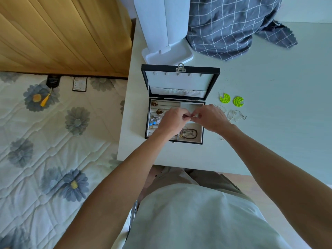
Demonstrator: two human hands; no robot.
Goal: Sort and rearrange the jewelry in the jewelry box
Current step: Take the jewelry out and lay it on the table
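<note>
White desk (269,141): my left hand (170,121) and right hand (210,118) meet fingertip-to-fingertip over the jewelry box (175,123), both pinching something tiny between them, item unclear.

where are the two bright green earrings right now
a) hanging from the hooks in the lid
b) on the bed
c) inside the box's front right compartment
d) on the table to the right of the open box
d: the two green earrings lie on the white table, right of the open jewelry box, while both hands meet over the box.
</note>
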